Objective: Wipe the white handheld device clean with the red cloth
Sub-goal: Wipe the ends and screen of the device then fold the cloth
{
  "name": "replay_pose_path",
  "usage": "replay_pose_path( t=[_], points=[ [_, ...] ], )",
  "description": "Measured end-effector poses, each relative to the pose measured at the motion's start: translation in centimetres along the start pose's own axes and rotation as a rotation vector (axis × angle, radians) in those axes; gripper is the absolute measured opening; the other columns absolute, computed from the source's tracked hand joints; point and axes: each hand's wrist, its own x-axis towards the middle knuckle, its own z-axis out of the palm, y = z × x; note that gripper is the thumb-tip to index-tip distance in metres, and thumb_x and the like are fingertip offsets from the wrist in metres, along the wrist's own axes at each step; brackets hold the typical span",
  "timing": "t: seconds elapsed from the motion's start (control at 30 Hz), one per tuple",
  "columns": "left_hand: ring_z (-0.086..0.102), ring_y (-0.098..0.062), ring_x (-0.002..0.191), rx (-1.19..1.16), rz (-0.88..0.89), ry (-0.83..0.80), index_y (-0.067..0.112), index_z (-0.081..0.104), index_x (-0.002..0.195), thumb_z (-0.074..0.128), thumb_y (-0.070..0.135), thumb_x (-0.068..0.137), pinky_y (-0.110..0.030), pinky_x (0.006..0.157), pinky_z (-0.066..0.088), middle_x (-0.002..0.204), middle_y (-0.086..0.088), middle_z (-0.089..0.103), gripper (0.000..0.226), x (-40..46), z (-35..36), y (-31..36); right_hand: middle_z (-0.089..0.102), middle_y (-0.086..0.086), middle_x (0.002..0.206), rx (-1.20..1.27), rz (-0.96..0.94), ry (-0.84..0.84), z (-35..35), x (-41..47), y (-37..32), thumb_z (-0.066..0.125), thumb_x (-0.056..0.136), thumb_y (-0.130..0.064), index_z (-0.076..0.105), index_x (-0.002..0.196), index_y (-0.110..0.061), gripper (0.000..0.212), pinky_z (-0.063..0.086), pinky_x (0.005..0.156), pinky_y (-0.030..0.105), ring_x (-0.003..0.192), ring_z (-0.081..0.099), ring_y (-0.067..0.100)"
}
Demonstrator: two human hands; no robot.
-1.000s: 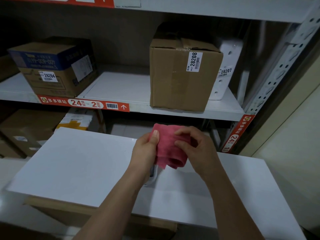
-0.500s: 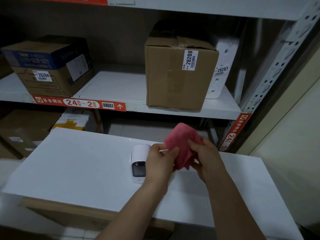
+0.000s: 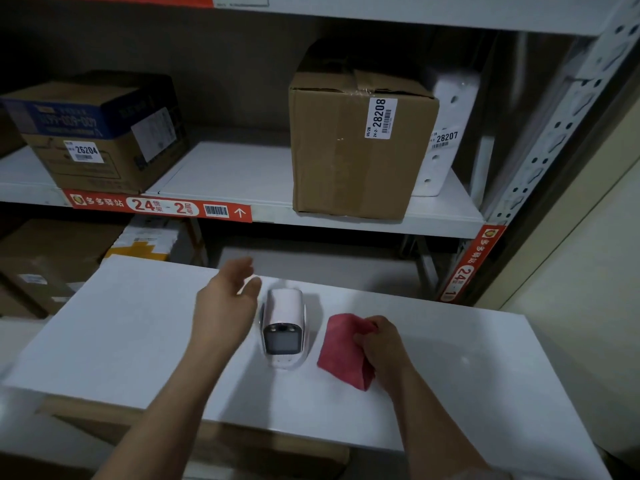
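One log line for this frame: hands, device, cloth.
left hand: open, beside device | right hand: holding red cloth | white device: on white board

A white metal shelving rack (image 3: 561, 126) with perforated uprights fills the wall ahead, its shelf edges carrying red labels (image 3: 159, 206) with a barcode and arrow. On the middle shelf sit a taped cardboard box (image 3: 353, 150) tagged 28208 and a blue-topped carton (image 3: 97, 133) tagged 26204, well apart. A white board (image 3: 121, 334) lies in front, a pale wall (image 3: 581, 265) to the right, the light dim.
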Motion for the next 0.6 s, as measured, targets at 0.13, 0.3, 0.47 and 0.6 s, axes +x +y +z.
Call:
replay_pose_path(
  t=[0.13, 0.3, 0.47, 0.6],
  points=[
    [0.052, -0.026, 0.127, 0.125, -0.083, -0.117, 0.018, 0.048, 0.137, 0.054, 0.024, 0.095, -0.039, 0.105, 0.038, 0.139, -0.004, 0.056, 0.043, 0.1, -0.4, -3.3, 0.064, 0.012, 0.100, -0.208, -0.078, 0.079, 1.1, 0.7, 0.8, 0.055, 0.084, -0.008, 0.064, 0.100, -0.011, 0.018, 0.048, 0.084, 0.032, 0.089, 0.058, 0.026],
    [0.052, -0.027, 0.127, 0.159, -0.080, -0.145, 0.018, 0.047, 0.139, 0.055, 0.024, 0.095, -0.039, 0.104, 0.039, 0.140, -0.005, 0.055, 0.045, 0.3, -0.5, -4.7, 0.064, 0.011, 0.108, -0.710, -0.511, 0.458, 1.9, -0.9, 0.4, 0.074, 0.072, -0.008, 0.069, 0.106, -0.014, 0.035, 0.051, 0.079, 0.041, 0.099, 0.058, 0.034],
    [0.053, -0.025, 0.126, 0.190, -0.074, -0.155, 0.016, 0.050, 0.135, 0.054, 0.020, 0.095, -0.035, 0.103, 0.040, 0.136, -0.004, 0.058, 0.041, 0.5, -0.4, -5.6, 0.071, 0.009, 0.089, -0.921, -0.691, 0.207, 3.3, -1.8, 1.7, 0.086, 0.049, -0.018, 0.067, 0.089, -0.010, 0.046, 0.058, 0.074, 0.039, 0.082, 0.069, 0.031],
    [0.052, -0.028, 0.127, 0.245, -0.052, -0.211, 0.017, 0.049, 0.137, 0.052, 0.018, 0.096, -0.037, 0.104, 0.040, 0.139, -0.005, 0.056, 0.041, 0.3, -0.2, -6.5, 0.057, 0.016, 0.132, -1.094, -0.614, 0.104, 3.9, -1.4, 4.3, 0.043, 0.085, -0.039, 0.048, 0.128, -0.012, 0.051, 0.050, 0.092, 0.055, 0.119, 0.057, 0.040]
  ],
)
